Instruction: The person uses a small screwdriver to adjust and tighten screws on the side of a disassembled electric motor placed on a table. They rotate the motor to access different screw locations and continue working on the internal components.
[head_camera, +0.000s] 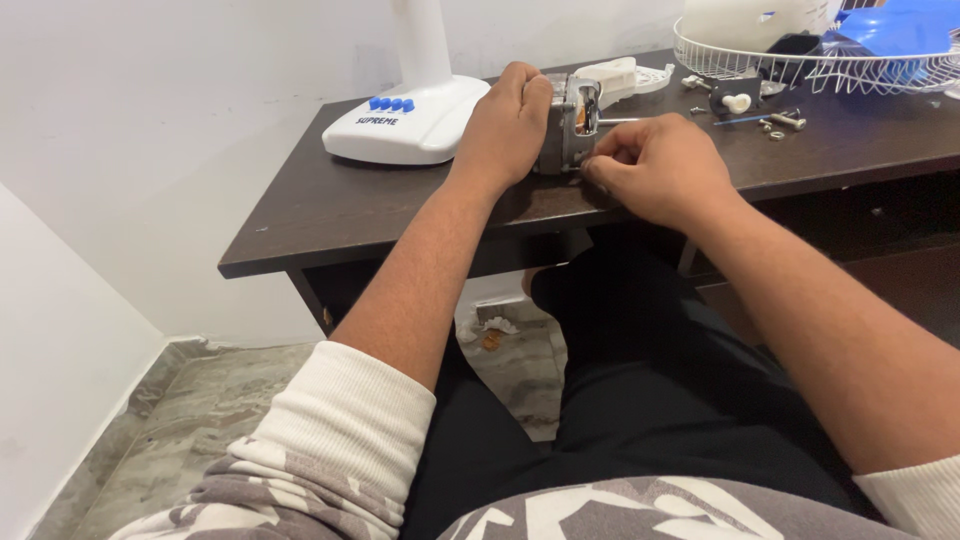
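Motor (570, 125), near table (330, 215) front edge: our left hand (508, 125) fingers clamped round it, right hand (660, 170) fingers pinched at its base; a slip could tip it off.

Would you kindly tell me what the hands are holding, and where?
The left hand grips the metal motor by its left side; the right hand pinches its lower front edge.
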